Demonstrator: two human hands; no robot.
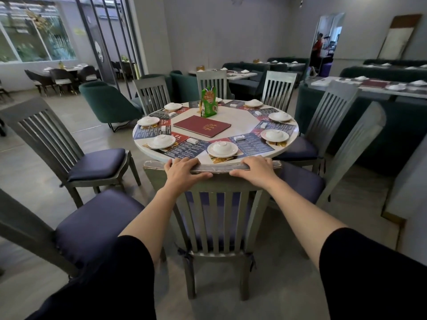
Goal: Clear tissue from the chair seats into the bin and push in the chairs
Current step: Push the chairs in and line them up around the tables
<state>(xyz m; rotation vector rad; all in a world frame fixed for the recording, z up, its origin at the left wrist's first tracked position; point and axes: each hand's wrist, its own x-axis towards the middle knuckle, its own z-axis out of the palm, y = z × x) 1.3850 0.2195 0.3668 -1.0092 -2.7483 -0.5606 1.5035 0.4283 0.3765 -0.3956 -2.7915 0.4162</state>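
Note:
Directly before me stands a grey slatted chair [217, 218] with a dark blue seat cushion, its back facing me and its top rail close to the edge of the round white table [242, 122]. My left hand [182, 173] grips the left part of the top rail. On the right part my right hand [254, 172] grips the same rail. To my left two more grey chairs [97, 162] [92, 227] stand pulled out, their blue seats bare. Another pulled-out chair [346, 153] is at the right. I see no tissue and no bin.
The table holds several plates with upturned bowls, placemats, a red menu book [201, 125] and a green carton [208, 102]. More grey chairs ring its far side. Green armchairs [108, 105], sofas and set tables fill the room. A person stands in the far doorway [317, 49].

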